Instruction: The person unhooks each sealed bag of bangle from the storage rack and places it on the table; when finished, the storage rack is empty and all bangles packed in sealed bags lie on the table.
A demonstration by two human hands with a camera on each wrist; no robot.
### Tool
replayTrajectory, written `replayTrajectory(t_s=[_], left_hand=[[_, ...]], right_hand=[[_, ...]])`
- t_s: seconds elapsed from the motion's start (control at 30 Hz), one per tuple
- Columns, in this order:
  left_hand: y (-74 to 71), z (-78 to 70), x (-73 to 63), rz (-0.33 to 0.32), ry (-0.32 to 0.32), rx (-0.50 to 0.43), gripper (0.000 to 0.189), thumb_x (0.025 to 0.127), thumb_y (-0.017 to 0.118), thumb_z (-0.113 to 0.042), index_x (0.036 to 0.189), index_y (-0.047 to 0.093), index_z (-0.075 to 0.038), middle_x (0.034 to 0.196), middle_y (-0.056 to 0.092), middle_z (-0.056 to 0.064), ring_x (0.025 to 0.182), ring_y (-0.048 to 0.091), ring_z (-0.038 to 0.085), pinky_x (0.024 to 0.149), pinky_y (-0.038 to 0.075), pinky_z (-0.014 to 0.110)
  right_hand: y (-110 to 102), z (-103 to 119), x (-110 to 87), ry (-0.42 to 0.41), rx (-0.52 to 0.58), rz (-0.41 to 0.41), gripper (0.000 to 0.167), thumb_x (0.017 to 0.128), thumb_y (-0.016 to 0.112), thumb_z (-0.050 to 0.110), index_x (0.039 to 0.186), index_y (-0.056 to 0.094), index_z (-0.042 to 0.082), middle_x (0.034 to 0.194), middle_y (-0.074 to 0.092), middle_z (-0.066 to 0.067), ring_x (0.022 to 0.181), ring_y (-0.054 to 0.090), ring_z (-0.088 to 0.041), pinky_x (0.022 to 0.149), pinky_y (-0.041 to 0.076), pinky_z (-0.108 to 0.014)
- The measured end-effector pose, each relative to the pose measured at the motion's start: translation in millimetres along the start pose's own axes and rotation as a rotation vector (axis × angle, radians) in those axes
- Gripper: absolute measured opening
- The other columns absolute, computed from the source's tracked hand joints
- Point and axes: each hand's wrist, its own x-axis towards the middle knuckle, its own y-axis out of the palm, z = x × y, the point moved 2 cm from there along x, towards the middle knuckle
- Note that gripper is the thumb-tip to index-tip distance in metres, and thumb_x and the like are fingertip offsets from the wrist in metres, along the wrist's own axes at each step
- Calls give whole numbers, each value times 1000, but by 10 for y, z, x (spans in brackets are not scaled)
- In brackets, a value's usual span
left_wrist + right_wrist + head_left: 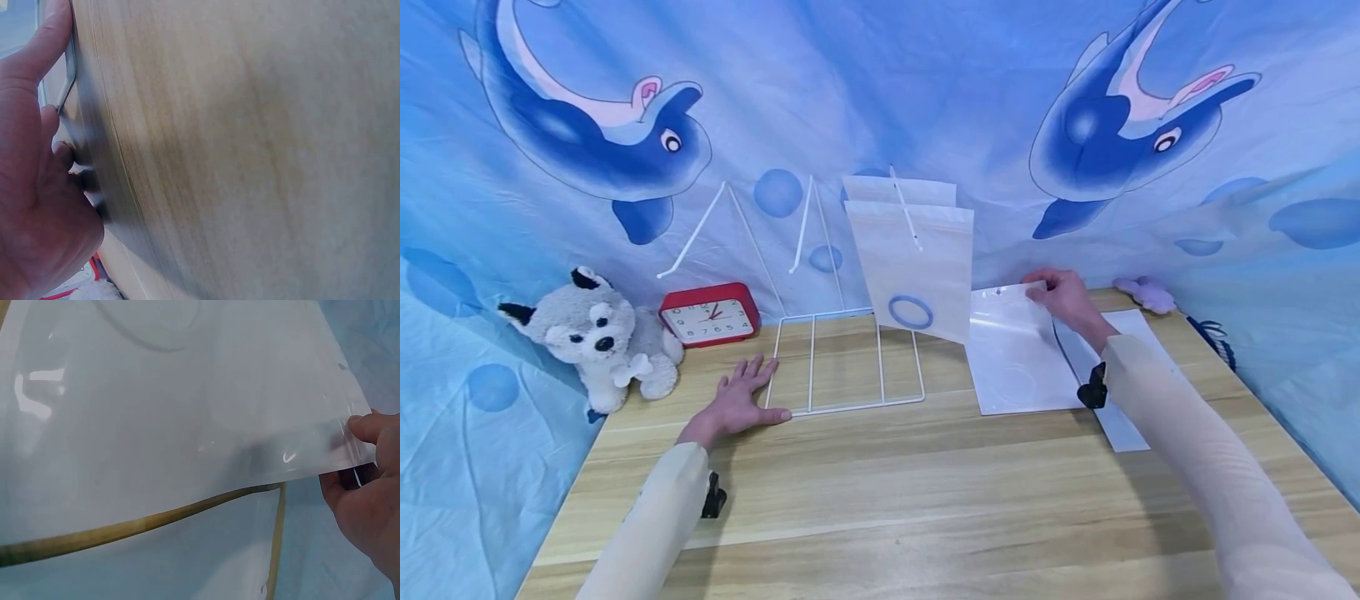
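My left hand (pixel 741 396) rests with spread fingers at the left side of a white wire rack (pixel 883 367), its thumb lying on the front wire. In the left wrist view the thumb (pixel 47 40) lies along that wire near a bent corner. My right hand (pixel 1071 304) pinches the top right corner of a glossy white plastic bag (pixel 1022 358) with a small hang hole. The right wrist view shows thumb and fingers at the seal edge, and a faint ring outline on the bag. Two pale bags (pixel 917 258) hang from a rack prong; the front one shows a blue ring.
Another white bag or sheet (pixel 1123 425) lies under my right forearm. A red clock (pixel 710 315) and a plush husky (pixel 602 333) stand at the back left. A purple soft object (pixel 1146 294) sits at the back right. Blue dolphin cloth (pixel 880 100) hangs behind the table.
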Motion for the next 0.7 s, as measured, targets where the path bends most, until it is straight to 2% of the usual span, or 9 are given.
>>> replayTrajectory(t_s=[0.23, 0.37, 0.53, 0.6, 0.63, 0.7], left_hand=[[3, -6, -26, 5, -1, 0, 107, 82, 73, -58, 158, 22, -4, 162, 8, 30, 145, -2, 54, 109, -3, 73], [3, -7, -32, 8, -5, -4, 107, 82, 72, -58, 158, 21, -4, 162, 7, 30, 145, -3, 54, 109, -3, 72], [-8, -10, -12, 10, -8, -6, 108, 81, 72, -59, 159, 21, -5, 162, 7, 29, 146, -3, 53, 109, -4, 72], [-12, -19, -9, 8, -8, -4, 108, 81, 72, -59, 159, 21, -5, 162, 7, 29, 146, -3, 53, 110, -4, 72], [-14, -24, -9, 8, -8, -3, 107, 81, 73, -59, 159, 21, -5, 162, 7, 29, 146, -2, 53, 110, -4, 72], [-16, -28, -6, 9, -9, -2, 107, 81, 73, -59, 159, 21, -5, 162, 7, 29, 146, -2, 53, 110, -4, 72]], right_hand=[[86, -53, 18, -44, -57, 1, 29, 99, 62, 9, 126, 66, 1, 120, 61, -21, 88, 50, -31, 66, 43, -34], [127, -80, 38, -104, -102, 5, 29, 98, 63, 7, 125, 67, -1, 121, 63, -23, 86, 51, -31, 66, 42, -36], [147, -119, 65, -197, -152, -5, 29, 97, 64, 6, 123, 67, -5, 93, 65, -21, 60, 46, -23, 55, 38, -32], [156, -129, 75, -213, -175, -15, 29, 96, 64, 5, 123, 67, -6, 87, 64, -21, 54, 43, -22, 52, 38, -32], [162, -132, 79, -216, -186, -19, 29, 96, 64, 5, 123, 67, -6, 92, 65, -22, 55, 45, -23, 53, 39, -34], [174, -142, 91, -221, -207, -28, 30, 95, 64, 3, 123, 66, -7, 104, 67, -27, 66, 56, -32, 62, 47, -40]])
